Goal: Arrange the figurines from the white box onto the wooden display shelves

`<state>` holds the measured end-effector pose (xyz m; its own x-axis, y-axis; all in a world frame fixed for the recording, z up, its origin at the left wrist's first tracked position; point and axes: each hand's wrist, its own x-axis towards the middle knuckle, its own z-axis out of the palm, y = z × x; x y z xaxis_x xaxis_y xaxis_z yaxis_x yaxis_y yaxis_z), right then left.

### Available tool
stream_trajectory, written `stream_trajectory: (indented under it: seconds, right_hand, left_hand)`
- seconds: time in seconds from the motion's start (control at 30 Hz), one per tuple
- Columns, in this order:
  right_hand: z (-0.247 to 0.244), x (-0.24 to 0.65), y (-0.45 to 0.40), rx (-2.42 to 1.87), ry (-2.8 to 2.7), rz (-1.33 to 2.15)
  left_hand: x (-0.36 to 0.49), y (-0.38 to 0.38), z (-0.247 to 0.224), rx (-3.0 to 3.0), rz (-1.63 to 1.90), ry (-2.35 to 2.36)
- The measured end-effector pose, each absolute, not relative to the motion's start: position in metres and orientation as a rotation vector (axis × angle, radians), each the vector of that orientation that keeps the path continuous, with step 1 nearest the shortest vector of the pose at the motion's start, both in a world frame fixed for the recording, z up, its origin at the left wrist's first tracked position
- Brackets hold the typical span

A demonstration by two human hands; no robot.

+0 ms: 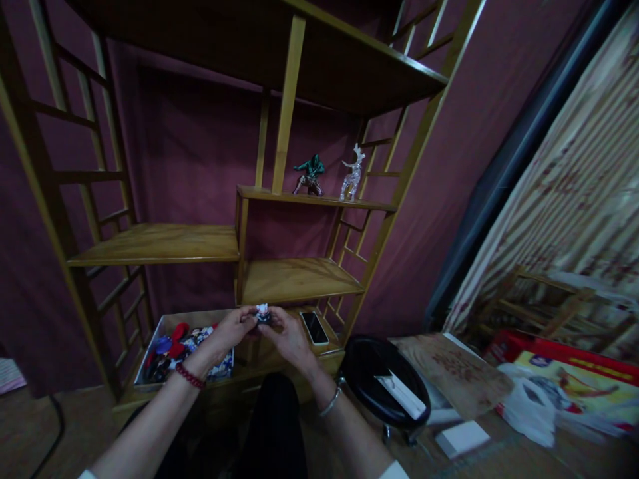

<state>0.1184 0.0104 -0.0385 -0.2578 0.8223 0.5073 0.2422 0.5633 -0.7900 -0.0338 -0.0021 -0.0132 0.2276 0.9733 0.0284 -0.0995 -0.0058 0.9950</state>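
A small white and dark figurine [262,313] is held between both hands in front of the lower shelf. My left hand [238,327] closes its fingertips on the figurine's left side, and my right hand [287,336] pinches it from the right. To the left, an open box [164,327] holds many small figures, with red and blue pieces among them. On the middle right shelf a green and brown crouching figure [310,175] stands beside a clear deer-like figure [353,174]. A phone [314,328] lies right of my hands.
The wooden shelf unit [287,106] stands against the purple wall, its left shelf [160,243] jutting beside the box. On the right are a black stool [364,372] holding a white item, a white box [462,439] and a plastic bag [529,406].
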Motion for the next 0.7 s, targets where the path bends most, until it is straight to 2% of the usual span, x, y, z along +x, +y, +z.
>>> stream_trajectory:
  seconds: [0.5, 0.7]
  right_hand:
    - [-0.026, 0.133, 0.080, -0.954, -1.737, 0.736]
    - [-0.027, 0.133, 0.108, -1.000, -1.727, 0.746]
  left_hand:
    - [-0.002, 0.069, -0.026, 1.346, 1.326, 1.072]
    - [0.001, 0.090, -0.029, 1.469, 1.266, 1.205]
